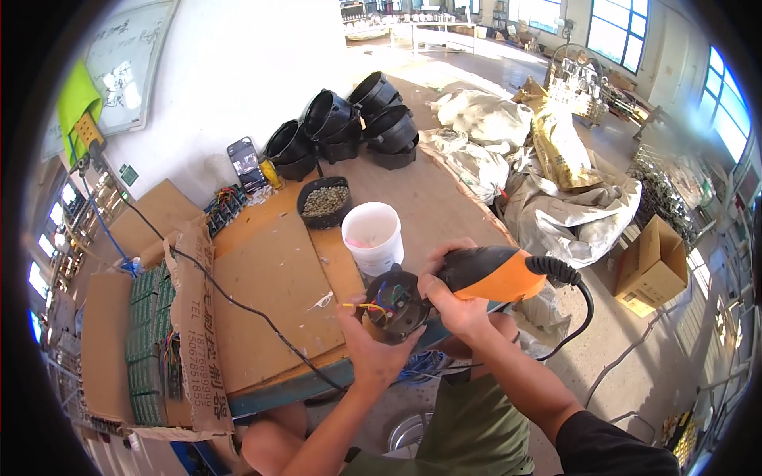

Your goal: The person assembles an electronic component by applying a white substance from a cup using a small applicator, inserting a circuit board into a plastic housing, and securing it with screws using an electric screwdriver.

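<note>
My left hand [373, 357] is wrapped round a round black plastic housing [402, 317] and holds it tilted, its inside turned up. Red, yellow, blue and green wires [383, 300] run inside it, and a yellow one sticks out past my fingers. In my right hand [460, 311] is an orange and black corded power tool [496, 274]. Its black end lies close to the housing's right rim; whether they touch is hidden by my fingers. A thick black cord [589, 305] curls down from the tool's rear. Just beyond the housing stands a white plastic bucket [371, 254].
Behind the bucket is a black tray of small parts [325, 224], then several stacked black housings [389, 131]. A carton of green circuit boards [186, 397] stands left. A black cable [262, 321] crosses the cardboard sheet [274, 278]. White sacks [571, 214] and an open carton [652, 266] lie right.
</note>
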